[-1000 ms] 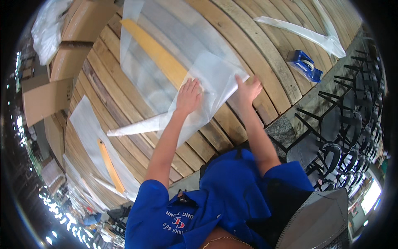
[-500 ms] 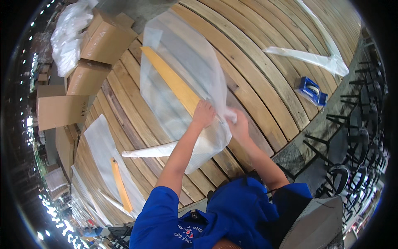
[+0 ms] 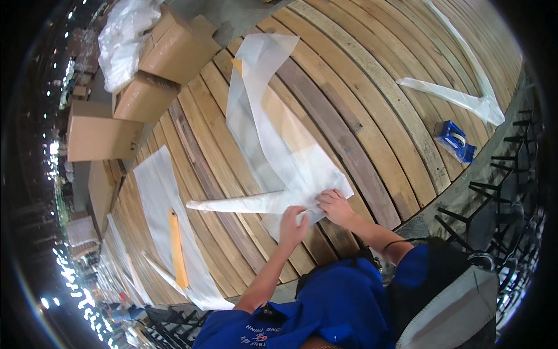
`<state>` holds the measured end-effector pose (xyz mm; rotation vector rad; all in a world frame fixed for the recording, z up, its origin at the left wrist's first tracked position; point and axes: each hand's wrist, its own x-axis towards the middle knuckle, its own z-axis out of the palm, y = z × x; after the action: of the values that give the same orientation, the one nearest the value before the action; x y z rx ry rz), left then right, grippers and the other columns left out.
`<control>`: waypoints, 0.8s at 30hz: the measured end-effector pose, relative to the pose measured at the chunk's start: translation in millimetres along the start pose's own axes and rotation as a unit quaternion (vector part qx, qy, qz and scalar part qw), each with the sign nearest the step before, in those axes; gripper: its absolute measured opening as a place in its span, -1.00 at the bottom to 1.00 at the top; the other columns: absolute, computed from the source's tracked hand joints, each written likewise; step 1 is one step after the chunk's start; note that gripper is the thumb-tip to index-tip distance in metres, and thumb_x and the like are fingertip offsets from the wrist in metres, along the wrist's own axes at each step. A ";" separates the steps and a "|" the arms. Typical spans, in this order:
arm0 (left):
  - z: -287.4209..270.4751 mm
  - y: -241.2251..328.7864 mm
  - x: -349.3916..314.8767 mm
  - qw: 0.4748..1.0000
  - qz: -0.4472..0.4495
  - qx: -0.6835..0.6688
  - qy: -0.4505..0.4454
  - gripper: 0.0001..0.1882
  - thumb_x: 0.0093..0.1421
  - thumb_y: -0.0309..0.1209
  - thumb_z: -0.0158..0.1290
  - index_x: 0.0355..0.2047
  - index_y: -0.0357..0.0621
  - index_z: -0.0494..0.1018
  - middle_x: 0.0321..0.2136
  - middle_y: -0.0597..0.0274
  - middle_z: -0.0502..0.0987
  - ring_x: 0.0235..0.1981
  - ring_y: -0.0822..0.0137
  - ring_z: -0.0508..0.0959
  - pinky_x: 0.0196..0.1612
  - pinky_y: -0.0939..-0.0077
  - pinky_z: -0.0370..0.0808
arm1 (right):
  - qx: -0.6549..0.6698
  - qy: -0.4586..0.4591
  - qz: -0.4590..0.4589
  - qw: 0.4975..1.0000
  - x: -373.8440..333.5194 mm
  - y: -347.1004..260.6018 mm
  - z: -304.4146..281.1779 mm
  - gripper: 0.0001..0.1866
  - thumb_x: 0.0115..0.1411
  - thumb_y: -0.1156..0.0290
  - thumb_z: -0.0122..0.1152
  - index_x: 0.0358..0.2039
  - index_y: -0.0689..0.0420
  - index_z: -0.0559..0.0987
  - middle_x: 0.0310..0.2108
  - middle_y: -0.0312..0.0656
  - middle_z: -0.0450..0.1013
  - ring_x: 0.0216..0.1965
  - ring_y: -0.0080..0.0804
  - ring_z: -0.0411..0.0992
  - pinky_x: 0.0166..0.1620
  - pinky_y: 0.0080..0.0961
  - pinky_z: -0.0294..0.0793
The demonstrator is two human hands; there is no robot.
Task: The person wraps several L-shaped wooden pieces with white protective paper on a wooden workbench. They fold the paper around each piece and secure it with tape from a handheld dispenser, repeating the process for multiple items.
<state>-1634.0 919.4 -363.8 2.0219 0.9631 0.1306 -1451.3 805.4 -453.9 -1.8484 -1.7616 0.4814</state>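
Observation:
A thin white foam sheet (image 3: 311, 166) is folded over a yellow wooden piece (image 3: 237, 66), whose far tip shows bare and whose length shows faintly through. From its near end a white-wrapped arm (image 3: 235, 203) sticks out to the left. My left hand (image 3: 292, 225) is closed at the sheet's near edge, with a bit of the white foam between thumb and fingers. Just to its right, my right hand (image 3: 336, 207) lies with fingers spread on the foam over the near corner.
Wooden slats form the tabletop (image 3: 372, 157). A blue tape dispenser (image 3: 455, 141) and a wrapped angled piece (image 3: 482, 104) lie to the right. Leftward are another foam sheet (image 3: 160, 180) with a yellow wooden piece (image 3: 176, 250), and cardboard boxes (image 3: 104, 132). Black chairs (image 3: 482, 206) stand at right.
The foam sheet, spread wide before, is now folded over the yellow wooden piece, covering most of it. Both hands have moved nearer to me, onto the near corner.

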 end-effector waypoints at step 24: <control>47.7 -57.7 233.1 0.971 0.145 -0.097 0.161 -0.15 0.17 -0.23 0.21 0.35 -0.39 0.13 0.37 -0.22 0.13 0.40 -0.31 0.08 0.43 -0.04 0.10 | 0.307 0.399 0.224 0.834 656.7 183.5 -73.3 -0.79 0.20 0.37 0.23 -0.43 0.28 0.60 -0.37 -0.16 0.59 -0.31 -0.31 0.57 -0.32 -0.28 0.51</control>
<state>-1485.4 1063.3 -494.7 1.9814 0.8052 0.7044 -1206.5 1445.7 -436.6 -1.6034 -0.5200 0.3088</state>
